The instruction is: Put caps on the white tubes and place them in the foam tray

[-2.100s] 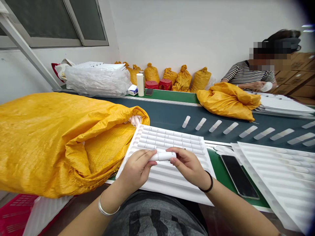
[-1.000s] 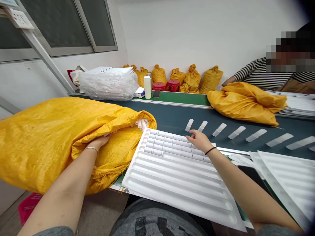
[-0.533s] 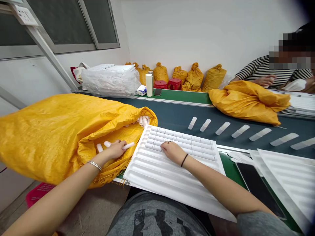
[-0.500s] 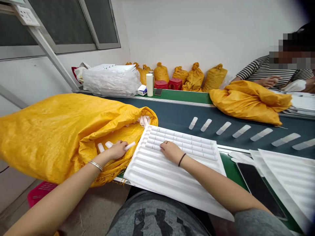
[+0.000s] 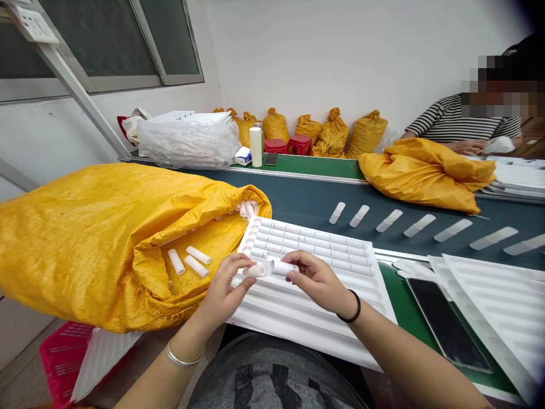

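Note:
In front of my body, above a white grooved tray (image 5: 293, 318), my two hands have come close together. My left hand (image 5: 225, 291) pinches a short white hollow tube (image 5: 256, 271) between thumb and fingers. With my right hand (image 5: 317, 279) I grip a white printed tube (image 5: 281, 268), its end close to the other tube; whether they touch is unclear. Rows of printed tubes (image 5: 315, 234) fill the tray's far grooves, while the near grooves are bare. At left lies an open yellow woven sack (image 5: 102, 221) with several loose tubes (image 5: 198, 266) at its mouth.
Beyond the tray runs a dark belt (image 5: 298, 196) carrying several white tubes (image 5: 389, 220) in a line. A phone (image 5: 447, 324) and stacked trays (image 5: 498, 307) lie at right. Across the belt, a person in a striped sleeve (image 5: 430, 116) sits behind another yellow sack (image 5: 426, 173).
My left hand has moved right from the sack mouth, bringing a tube over the tray. My right hand has lifted off the tray's rows and now holds a printed tube.

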Demonstrator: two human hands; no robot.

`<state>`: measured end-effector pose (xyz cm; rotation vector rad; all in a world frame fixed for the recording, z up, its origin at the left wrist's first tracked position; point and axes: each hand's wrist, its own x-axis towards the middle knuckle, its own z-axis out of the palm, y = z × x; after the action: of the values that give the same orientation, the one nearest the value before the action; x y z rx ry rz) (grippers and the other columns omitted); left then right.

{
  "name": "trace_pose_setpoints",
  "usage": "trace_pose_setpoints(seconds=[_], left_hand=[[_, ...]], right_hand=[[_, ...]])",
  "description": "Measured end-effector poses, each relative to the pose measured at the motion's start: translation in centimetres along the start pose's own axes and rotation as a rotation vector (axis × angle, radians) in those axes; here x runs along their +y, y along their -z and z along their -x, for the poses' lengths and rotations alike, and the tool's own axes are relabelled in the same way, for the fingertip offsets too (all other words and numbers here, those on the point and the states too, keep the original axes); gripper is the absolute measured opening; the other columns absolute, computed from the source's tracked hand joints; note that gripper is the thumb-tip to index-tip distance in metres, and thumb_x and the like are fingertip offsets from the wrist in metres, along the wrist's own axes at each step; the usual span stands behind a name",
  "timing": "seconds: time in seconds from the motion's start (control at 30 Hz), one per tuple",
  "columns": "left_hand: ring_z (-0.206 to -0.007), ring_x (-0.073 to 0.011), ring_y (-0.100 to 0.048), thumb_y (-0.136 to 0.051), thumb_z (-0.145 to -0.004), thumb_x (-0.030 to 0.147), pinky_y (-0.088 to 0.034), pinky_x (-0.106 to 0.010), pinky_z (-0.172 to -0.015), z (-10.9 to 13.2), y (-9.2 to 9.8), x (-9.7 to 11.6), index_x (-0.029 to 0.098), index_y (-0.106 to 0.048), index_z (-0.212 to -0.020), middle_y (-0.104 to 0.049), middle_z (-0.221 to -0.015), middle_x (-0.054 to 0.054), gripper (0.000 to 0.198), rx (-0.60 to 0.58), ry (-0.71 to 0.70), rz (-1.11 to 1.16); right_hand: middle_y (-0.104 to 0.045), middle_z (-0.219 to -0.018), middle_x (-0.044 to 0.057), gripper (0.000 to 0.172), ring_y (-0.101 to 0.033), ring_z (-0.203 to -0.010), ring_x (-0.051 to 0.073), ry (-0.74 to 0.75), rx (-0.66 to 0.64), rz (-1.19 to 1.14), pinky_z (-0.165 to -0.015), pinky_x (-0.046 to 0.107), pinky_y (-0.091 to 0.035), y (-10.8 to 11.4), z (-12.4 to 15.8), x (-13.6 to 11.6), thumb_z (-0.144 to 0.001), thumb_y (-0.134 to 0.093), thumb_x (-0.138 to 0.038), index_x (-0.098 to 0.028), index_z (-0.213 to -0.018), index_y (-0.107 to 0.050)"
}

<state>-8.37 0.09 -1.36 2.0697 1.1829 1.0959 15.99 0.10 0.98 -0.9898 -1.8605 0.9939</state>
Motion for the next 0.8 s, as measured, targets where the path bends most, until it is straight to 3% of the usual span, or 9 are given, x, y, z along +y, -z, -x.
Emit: trace_pose_setpoints(seconds=[0.1,0.3,0.43,0.67,0.8], left_hand=[[-0.107,-0.0200,-0.053,-0.051,-0.089,0.022,-0.042,-0.033,-0.094,-0.3,-1.0,1.3,0.020,-0.053,-0.114,-0.058,-0.110,-0.008,0.025,-0.108,-0.050,-0.028],[-0.106,-0.0190,-0.053,-0.046,-0.092,0.019,-0.043,-0.032,-0.094,-0.7,0.3,3.0,0.020,-0.048,-0.126,-0.057,-0.112,-0.009,0.035,-0.245,-0.115,-0.124],[-0.100,-0.0179,-0.056,-0.047,-0.092,0.017,-0.045,-0.030,-0.088,-0.9,0.3,4.0,0.019,-0.048,-0.128,-0.061,-0.107,-0.008,0.036,-0.213,-0.183,-0.140],[-0.095,-0.0197,-0.056,-0.051,-0.089,0.010,-0.047,-0.036,-0.084,-1.3,-0.7,5.3,0.019,-0.044,-0.132,-0.063,-0.103,-0.008,0.045,-0.122,-0.366,-0.243],[-0.092,-0.0208,-0.058,-0.048,-0.089,0.010,-0.049,-0.035,-0.080,-1.2,-0.7,5.7,0.020,-0.044,-0.132,-0.064,-0.099,-0.009,0.045,-0.117,-0.347,-0.224]], right_hand=[[-0.060,-0.096,0.005,0.024,-0.058,-0.082,0.015,0.114,0.076,0.045,-0.071,0.029,-0.049,0.3,1.2,-1.0,-0.090,-0.053,-0.023,-0.022,-0.114,-0.055],[-0.060,-0.109,0.008,0.033,-0.057,-0.103,0.018,0.336,0.055,0.300,-0.089,0.033,-0.049,3.6,1.5,-1.5,-0.088,-0.054,-0.011,-0.024,-0.119,-0.056],[-0.062,-0.108,0.008,0.035,-0.059,-0.102,0.018,0.376,0.029,0.340,-0.088,0.032,-0.051,4.5,1.7,-1.4,-0.088,-0.056,-0.012,-0.024,-0.121,-0.055],[-0.065,-0.104,0.009,0.032,-0.062,-0.093,0.018,0.315,-0.003,0.404,-0.079,0.030,-0.053,3.2,1.9,-1.4,-0.090,-0.054,-0.021,-0.021,-0.122,-0.051],[-0.065,-0.105,0.009,0.032,-0.062,-0.095,0.018,0.314,0.015,0.358,-0.082,0.032,-0.052,2.8,2.3,-1.2,-0.091,-0.052,-0.021,-0.022,-0.123,-0.051]])
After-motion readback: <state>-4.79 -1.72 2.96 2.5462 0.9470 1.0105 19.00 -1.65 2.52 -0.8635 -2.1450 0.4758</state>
